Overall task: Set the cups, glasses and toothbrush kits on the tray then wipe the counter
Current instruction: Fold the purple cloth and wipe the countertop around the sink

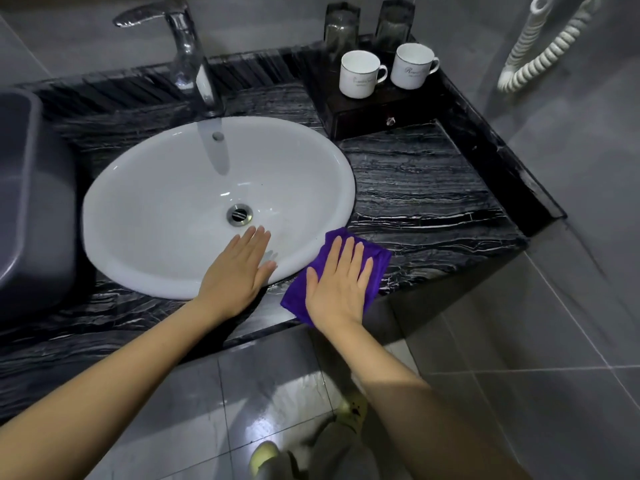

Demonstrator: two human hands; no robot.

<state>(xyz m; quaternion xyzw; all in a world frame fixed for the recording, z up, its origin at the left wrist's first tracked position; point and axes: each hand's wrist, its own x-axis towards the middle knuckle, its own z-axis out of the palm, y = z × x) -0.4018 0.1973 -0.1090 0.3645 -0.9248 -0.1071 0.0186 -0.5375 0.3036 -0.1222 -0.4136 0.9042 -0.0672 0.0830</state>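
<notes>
Two white cups [360, 75] [412, 65] stand on a dark wooden tray box [367, 114] at the back right of the black marble counter [422, 192]. Behind them are two dark glasses [341, 27] [394, 24]. My right hand [341, 282] lies flat, fingers spread, pressing a purple cloth [377, 258] on the counter's front edge. My left hand [242, 268] rests open and flat on the front rim of the white sink [145, 209], holding nothing. No toothbrush kits are visible.
A chrome faucet [187, 53] rises behind the basin. A grey bin-like tub [31, 202] stands at the left. A white coiled cord [540, 50] hangs on the right wall. Grey floor tiles and my shoes [266, 459] lie below the counter.
</notes>
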